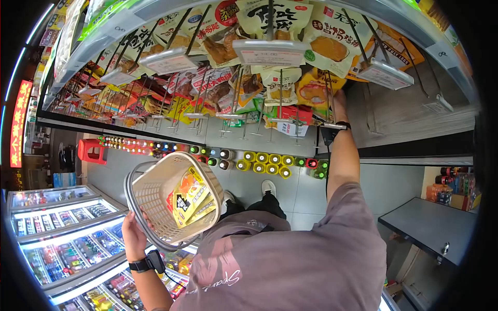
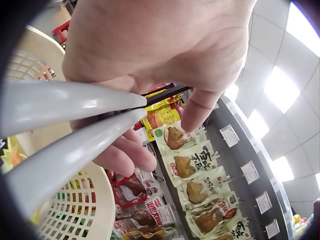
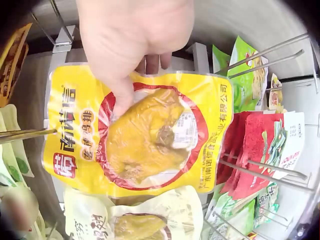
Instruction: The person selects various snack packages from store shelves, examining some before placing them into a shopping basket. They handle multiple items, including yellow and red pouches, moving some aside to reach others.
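Note:
A yellow food pouch [image 3: 142, 135] with a window showing meat is pinched at one edge by the right hand [image 3: 137, 40], thumb on its front and fingers behind. In the head view that pouch [image 1: 314, 90] is at the rack's hooks, the right hand [image 1: 340, 106] partly hidden there. The left hand [image 1: 136, 236] has its fingers round the grey handles of a beige basket [image 1: 210, 179]; the handles [image 2: 65, 105] run under the left hand [image 2: 160, 45] in the left wrist view. Several yellow and red packets [image 1: 188, 199] lie inside the basket.
Hooks with hanging pouches [image 1: 329, 44] and price tags [image 1: 272, 52] surround the right hand. Rows of bottles [image 1: 267, 161] stand on the floor below. A lit chiller [image 1: 67, 223] is at the left, a red stool [image 1: 92, 151] behind, a grey table [image 1: 433, 228] at the right.

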